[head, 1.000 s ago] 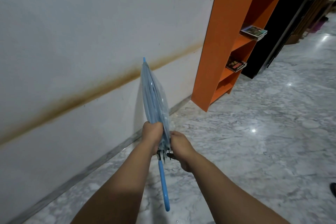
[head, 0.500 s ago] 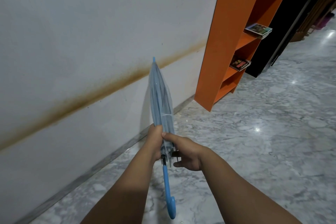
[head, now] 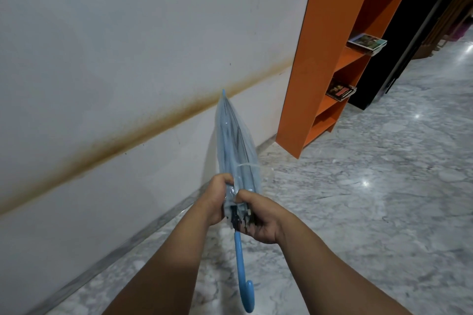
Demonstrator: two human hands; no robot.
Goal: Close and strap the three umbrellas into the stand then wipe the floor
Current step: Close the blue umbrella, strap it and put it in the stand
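A folded clear-blue umbrella (head: pixel 234 143) points up and away from me toward the white wall, its blue hooked handle (head: pixel 243 273) hanging down toward me. A thin strap band circles the canopy just above my hands. My left hand (head: pixel 216 197) grips the bunched lower canopy from the left. My right hand (head: pixel 258 215) grips it from the right, thumb on top, over the dark rib tips. No umbrella stand and no other umbrella is in view.
A white wall (head: pixel 115 59) with a brown stain band runs along the left. An orange bookshelf (head: pixel 320 59) holding a few books stands ahead on the right, a black cabinet (head: pixel 409 20) beyond it. Grey marble floor (head: pixel 358 199) spreads to the right.
The umbrella and both hands have shifted slightly right and up in view. My right hand has closed more firmly over the lower canopy. The hooked handle end now shows fully.
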